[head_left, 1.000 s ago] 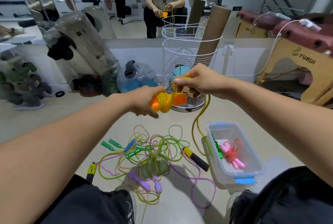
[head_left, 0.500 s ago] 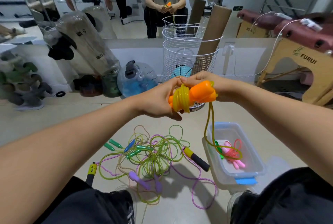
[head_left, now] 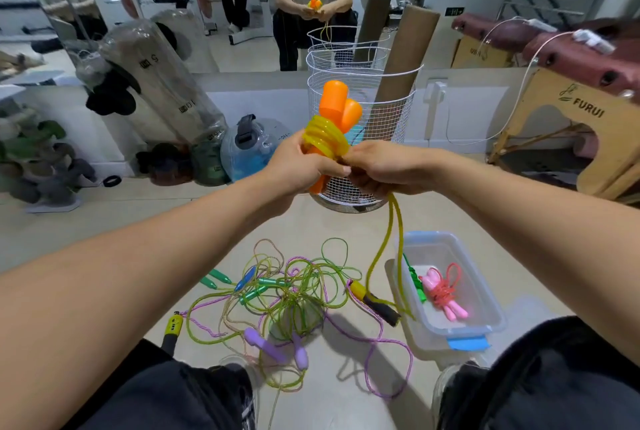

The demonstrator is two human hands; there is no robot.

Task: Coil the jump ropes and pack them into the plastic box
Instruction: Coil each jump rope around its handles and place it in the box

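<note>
Floor tangle beside plastic box — both hands grip orange-handled rope.

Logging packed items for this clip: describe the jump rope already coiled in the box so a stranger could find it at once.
Start at the clear plastic box with the blue latch on the floor, right of the tangled rope pile. Inside lies the pink jump rope with pink handles, bundled beside a green handle. It is the only pink rope, and tied up, unlike the loose ropes outside.
</note>
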